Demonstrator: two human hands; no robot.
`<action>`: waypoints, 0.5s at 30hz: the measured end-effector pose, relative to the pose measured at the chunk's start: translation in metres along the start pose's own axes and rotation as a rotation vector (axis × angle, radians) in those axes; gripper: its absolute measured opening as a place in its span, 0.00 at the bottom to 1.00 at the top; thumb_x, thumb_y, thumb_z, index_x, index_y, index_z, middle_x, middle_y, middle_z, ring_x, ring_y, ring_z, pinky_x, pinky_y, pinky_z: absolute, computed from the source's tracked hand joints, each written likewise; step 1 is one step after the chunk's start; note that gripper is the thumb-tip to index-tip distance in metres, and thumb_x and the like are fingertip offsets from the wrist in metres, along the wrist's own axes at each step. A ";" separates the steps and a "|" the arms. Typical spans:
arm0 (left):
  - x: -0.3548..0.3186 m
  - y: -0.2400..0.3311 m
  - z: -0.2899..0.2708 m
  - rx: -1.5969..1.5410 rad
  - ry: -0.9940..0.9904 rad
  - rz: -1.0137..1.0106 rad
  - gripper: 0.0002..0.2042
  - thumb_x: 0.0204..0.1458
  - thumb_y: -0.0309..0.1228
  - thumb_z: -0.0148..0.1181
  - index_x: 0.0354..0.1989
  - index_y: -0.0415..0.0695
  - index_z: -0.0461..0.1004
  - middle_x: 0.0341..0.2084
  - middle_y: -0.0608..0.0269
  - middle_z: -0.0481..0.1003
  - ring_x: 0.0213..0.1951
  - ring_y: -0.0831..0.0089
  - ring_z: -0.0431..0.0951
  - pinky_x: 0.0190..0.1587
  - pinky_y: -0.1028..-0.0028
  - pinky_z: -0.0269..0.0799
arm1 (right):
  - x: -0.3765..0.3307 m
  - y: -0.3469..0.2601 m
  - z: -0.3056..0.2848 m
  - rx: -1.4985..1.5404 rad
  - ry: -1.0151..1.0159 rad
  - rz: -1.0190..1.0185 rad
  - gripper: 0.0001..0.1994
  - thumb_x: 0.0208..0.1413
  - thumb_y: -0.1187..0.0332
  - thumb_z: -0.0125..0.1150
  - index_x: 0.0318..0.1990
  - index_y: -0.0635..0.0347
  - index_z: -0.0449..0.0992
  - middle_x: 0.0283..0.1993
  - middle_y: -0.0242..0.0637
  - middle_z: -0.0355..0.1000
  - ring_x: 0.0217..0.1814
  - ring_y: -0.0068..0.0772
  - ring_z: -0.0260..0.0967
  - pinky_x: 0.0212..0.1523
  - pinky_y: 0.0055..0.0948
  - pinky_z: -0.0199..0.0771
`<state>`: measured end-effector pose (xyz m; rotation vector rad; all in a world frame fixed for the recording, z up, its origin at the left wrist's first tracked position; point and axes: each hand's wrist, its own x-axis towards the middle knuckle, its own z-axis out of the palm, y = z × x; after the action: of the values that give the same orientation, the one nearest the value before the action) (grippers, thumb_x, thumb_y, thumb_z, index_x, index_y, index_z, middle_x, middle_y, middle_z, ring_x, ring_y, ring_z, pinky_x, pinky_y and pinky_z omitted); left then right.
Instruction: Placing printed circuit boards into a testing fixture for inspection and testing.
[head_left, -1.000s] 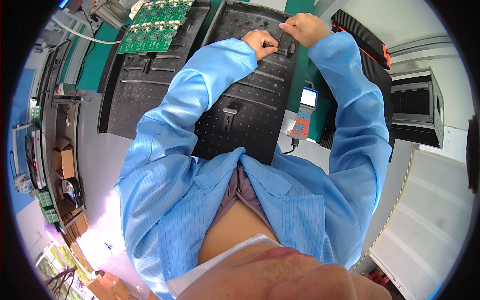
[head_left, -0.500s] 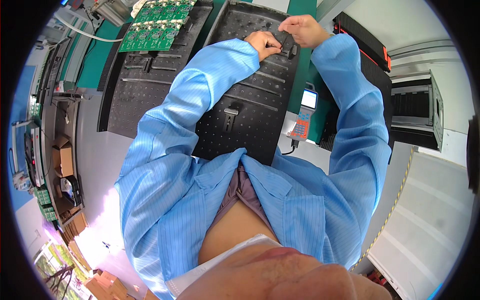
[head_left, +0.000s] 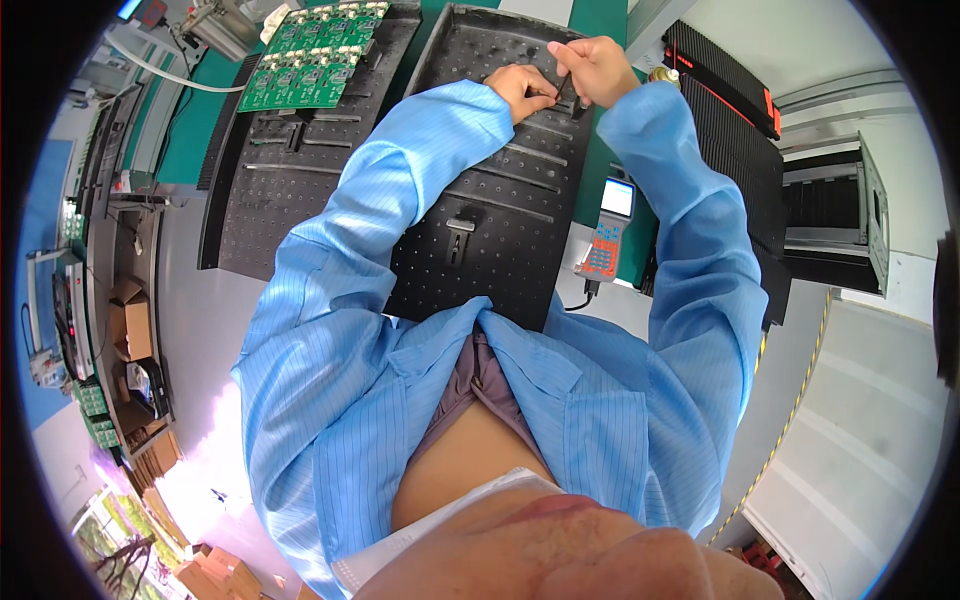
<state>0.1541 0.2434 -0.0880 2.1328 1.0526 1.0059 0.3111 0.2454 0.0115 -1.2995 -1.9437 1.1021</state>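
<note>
A black perforated plate with raised edges and slots lies in front of me, its near end against my jacket. My left hand rests near its far right part, thumb and fingers closed around something small and dark at a black bracket. Just right of it, my right hand is raised over the bracket with its fingers pinched. A thin dark rod seems to run down between the hands; its kind cannot be made out. A small slotted clamp sits nearer on the plate.
Left of it lies a second black perforated plate, with a green circuit board panel above its far part. A handheld device with a lit screen and orange keypad lies to the right, a cable below it. Black ribbed racks stand farther right.
My right hand has shifted slightly left and down, closer to my left hand, and its fingers have turned. My left hand stays nearly in place.
</note>
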 end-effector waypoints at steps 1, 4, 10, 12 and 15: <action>0.001 0.000 0.000 -0.005 -0.006 -0.008 0.06 0.40 0.23 0.62 0.29 0.43 0.79 0.27 0.65 0.75 0.29 0.71 0.73 0.34 0.77 0.68 | 0.000 -0.002 0.002 -0.049 0.064 0.036 0.16 0.55 0.61 0.54 0.21 0.63 0.71 0.08 0.29 0.59 0.09 0.20 0.56 0.12 0.19 0.55; 0.002 -0.001 0.001 -0.012 -0.022 -0.012 0.06 0.41 0.23 0.61 0.29 0.43 0.79 0.27 0.65 0.75 0.29 0.71 0.73 0.34 0.77 0.68 | 0.002 -0.003 -0.002 -0.002 0.110 0.001 0.16 0.54 0.60 0.55 0.20 0.62 0.71 0.08 0.29 0.58 0.09 0.19 0.54 0.12 0.19 0.53; -0.002 0.000 -0.002 0.043 -0.019 -0.007 0.08 0.40 0.26 0.61 0.31 0.44 0.79 0.28 0.65 0.75 0.28 0.72 0.73 0.34 0.77 0.68 | -0.003 -0.018 -0.033 0.189 0.245 -0.182 0.15 0.55 0.62 0.56 0.19 0.59 0.71 0.15 0.26 0.59 0.17 0.16 0.53 0.20 0.15 0.52; 0.000 0.001 -0.004 0.035 -0.065 -0.037 0.11 0.39 0.28 0.62 0.35 0.45 0.78 0.28 0.64 0.75 0.29 0.72 0.73 0.34 0.76 0.68 | -0.012 -0.020 -0.033 0.326 0.277 -0.199 0.13 0.56 0.62 0.54 0.22 0.59 0.70 0.20 0.27 0.61 0.21 0.16 0.53 0.25 0.15 0.54; 0.005 0.007 -0.015 0.145 -0.071 -0.057 0.16 0.39 0.31 0.62 0.40 0.47 0.76 0.31 0.62 0.75 0.32 0.67 0.74 0.37 0.71 0.69 | -0.024 -0.024 -0.026 0.816 0.127 -0.119 0.10 0.58 0.65 0.49 0.32 0.62 0.71 0.21 0.26 0.56 0.19 0.14 0.48 0.20 0.14 0.49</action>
<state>0.1466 0.2463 -0.0721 2.2224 1.1763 0.8441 0.3291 0.2270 0.0454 -0.7618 -1.2257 1.4815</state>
